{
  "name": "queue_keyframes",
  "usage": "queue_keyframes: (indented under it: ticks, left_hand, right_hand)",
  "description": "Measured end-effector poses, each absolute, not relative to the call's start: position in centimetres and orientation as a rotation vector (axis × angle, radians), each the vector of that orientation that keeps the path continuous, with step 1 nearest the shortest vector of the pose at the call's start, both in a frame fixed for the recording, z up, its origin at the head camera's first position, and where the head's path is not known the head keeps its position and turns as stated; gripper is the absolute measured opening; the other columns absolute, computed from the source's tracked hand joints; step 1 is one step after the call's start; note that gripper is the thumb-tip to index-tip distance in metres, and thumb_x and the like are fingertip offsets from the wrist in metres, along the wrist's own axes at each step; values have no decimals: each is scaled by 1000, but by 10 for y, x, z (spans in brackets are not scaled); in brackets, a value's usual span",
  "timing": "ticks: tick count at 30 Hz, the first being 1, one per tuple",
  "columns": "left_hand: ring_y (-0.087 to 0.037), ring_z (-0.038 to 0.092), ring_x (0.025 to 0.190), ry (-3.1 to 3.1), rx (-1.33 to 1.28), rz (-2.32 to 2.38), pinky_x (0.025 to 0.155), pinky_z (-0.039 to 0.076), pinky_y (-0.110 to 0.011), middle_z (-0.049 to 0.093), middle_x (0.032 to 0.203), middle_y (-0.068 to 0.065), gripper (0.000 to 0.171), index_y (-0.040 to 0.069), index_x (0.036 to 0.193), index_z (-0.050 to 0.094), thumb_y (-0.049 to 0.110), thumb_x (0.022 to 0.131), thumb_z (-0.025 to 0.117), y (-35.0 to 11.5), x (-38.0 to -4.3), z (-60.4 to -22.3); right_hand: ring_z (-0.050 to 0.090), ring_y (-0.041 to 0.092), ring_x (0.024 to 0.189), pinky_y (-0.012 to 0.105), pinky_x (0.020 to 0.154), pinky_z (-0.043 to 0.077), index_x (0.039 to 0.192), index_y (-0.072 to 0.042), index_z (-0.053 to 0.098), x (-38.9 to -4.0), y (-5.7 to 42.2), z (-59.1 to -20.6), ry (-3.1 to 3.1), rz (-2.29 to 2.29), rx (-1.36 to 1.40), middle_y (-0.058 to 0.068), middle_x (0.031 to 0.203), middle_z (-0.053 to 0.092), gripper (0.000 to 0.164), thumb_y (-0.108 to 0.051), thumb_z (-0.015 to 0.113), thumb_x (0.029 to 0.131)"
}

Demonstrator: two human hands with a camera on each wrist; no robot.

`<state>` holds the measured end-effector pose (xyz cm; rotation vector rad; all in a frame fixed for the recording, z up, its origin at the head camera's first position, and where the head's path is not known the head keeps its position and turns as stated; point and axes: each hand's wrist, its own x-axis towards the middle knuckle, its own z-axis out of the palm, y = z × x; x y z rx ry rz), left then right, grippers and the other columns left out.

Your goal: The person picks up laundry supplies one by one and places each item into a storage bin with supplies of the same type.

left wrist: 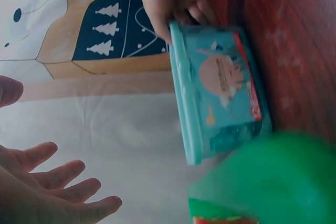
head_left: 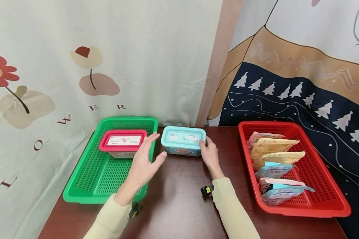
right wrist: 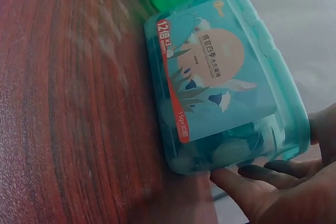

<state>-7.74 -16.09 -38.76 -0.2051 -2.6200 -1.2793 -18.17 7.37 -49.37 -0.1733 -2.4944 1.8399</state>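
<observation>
A turquoise lidded box of laundry pods [head_left: 183,136] stands on the table, just right of the green basket. My right hand [head_left: 209,153] grips its right end, the thumb at the lid's corner and the fingers against the end wall; that hold shows from close by in the right wrist view. Fingers spread and holding nothing, my left hand [head_left: 143,165] hovers over the right rim of the green basket [head_left: 86,172], apart from the turquoise box. In that basket, towards the back, is a similar box with a crimson lid [head_left: 124,140].
A red basket [head_left: 326,186] on the right holds several upright packets [head_left: 272,149] along its left side. The dark reddish table [head_left: 179,199] lies between the baskets. Behind it hangs a printed curtain [head_left: 167,66].
</observation>
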Motion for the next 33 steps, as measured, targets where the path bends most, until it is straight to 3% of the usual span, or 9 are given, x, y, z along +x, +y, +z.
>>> queue_keyframes:
  ticks: [11, 19, 25, 29, 33]
  left_hand:
    - [-22, 39, 149, -2575, -246, -1335, 116, 36, -56, 41, 162, 2, 64, 16, 155, 47, 30, 96, 70, -132, -71, -402]
    - [-22, 36, 149, -2535, -203, -1442, 116, 34, -58, 37, 164, 3, 64, 15, 155, 46, 27, 97, 69, -114, -76, -416]
    - [-28, 33, 151, -2500, -158, -1513, 118, 30, -59, 31, 167, -4, 68, 13, 158, 41, 30, 98, 66, -104, -84, -428]
    - [-25, 26, 155, -2518, -59, -1581, 122, 26, -54, 24, 170, -5, 76, 15, 164, 27, 32, 100, 64, -99, -92, -441]
    - [-25, 18, 157, -2518, 46, -1677, 124, 19, -53, 17, 172, -7, 83, 14, 167, 12, 34, 103, 61, -95, -104, -456]
  right_hand:
    - [51, 31, 138, 50, 113, 42, 153, 4, 45, -177, 94, -494, -2489, 1854, -139, 21, 151, 52, 56, -27, 51, 108]
    - [50, 30, 138, 50, 114, 40, 153, 3, 45, -169, 112, -495, -2521, 1873, -76, 20, 151, 52, 54, -27, 51, 109]
    - [59, 27, 122, 48, 103, 51, 154, 2, 44, -164, 125, -497, -2516, 1920, -35, 20, 148, 55, 53, -25, 50, 109]
    - [62, 26, 118, 48, 100, 53, 155, 2, 43, -162, 132, -496, -2500, 1978, -55, 20, 146, 56, 53, -24, 51, 109]
    - [53, 28, 133, 51, 111, 44, 156, 0, 42, -160, 133, -496, -2524, 1915, -87, 18, 153, 51, 54, -25, 51, 109]
